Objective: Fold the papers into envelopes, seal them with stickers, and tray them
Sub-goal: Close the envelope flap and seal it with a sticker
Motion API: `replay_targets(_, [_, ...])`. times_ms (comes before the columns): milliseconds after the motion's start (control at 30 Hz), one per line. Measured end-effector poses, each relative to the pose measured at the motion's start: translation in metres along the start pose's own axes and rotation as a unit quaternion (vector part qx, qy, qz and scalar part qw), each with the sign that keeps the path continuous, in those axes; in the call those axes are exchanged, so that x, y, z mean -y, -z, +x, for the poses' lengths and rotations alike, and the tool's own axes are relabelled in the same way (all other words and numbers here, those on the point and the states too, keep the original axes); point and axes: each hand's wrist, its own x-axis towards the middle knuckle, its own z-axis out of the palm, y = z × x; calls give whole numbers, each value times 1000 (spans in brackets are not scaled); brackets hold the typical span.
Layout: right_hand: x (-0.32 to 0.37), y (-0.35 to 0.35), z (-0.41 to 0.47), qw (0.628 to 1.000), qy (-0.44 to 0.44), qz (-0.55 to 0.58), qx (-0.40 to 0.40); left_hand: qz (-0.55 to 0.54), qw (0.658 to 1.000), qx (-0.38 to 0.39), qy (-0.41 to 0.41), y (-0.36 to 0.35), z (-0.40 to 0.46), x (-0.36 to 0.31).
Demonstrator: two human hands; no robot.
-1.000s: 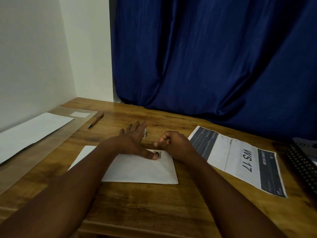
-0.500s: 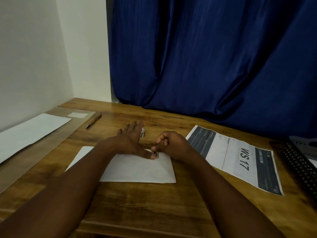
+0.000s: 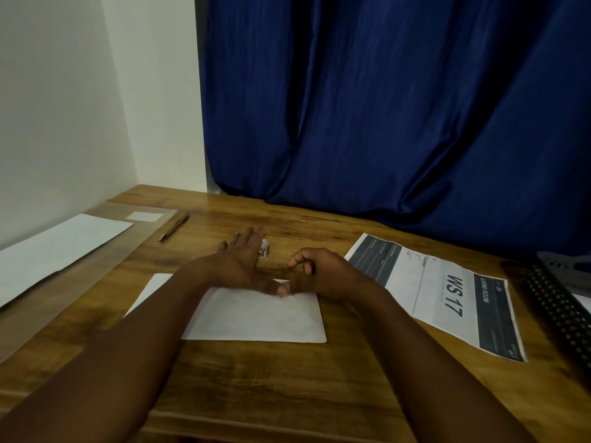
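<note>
Left hand (image 3: 238,266) flat, fingers spread, thumb pressing the far edge of the folded white paper (image 3: 256,318). Right hand (image 3: 323,271) curled, thumb tip meeting the left thumb on that edge; whether it pinches a sticker cannot be told. Small sticker roll (image 3: 264,251) just beyond left fingers. Wooden desk (image 3: 287,388); printed sheet (image 3: 447,298) right of right hand; pen (image 3: 174,225) far left; blue curtain (image 3: 383,107) behind.

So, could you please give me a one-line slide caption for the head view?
Left hand flat on a folded white paper, right hand curled at its far edge, on a wooden desk.
</note>
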Motion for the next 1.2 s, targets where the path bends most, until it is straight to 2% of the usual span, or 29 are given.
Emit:
replay_targets(133, [1, 0, -2, 1000, 11, -11, 1, -67, 998, -2, -5, 8, -4, 7])
replay_targets(367, [2, 0, -3, 998, 19, -52, 9, -88, 996, -12, -6, 5, -6, 7])
replay_targets(533, [6, 4, -8, 1000, 12, 22, -10, -159, 987, -35, -11, 6, -4, 17])
replay_targets(633, [12, 8, -11, 999, 25, -1, 23, -183, 978, -95, -22, 9, -4, 21])
replay_targets(767, [20, 3, -11, 993, 42, -106, 42, -207, 955, -207, -38, 9, -6, 21])
replay_targets(833, [23, 1, -11, 994, 49, -91, 42, -199, 941, -269, -57, 9, -6, 19])
replay_targets(933, [23, -1, -12, 997, 41, -50, 45, -202, 921, -320, -92, 9, -6, 16])
replay_targets(1000, [23, 1, -13, 998, 29, -14, 52, -208, 917, -321, -116, 10, -7, 13])
replay_targets(1200, [22, 11, -12, 991, 10, 116, 67, -197, 931, -249, -177, 7, -10, 6])
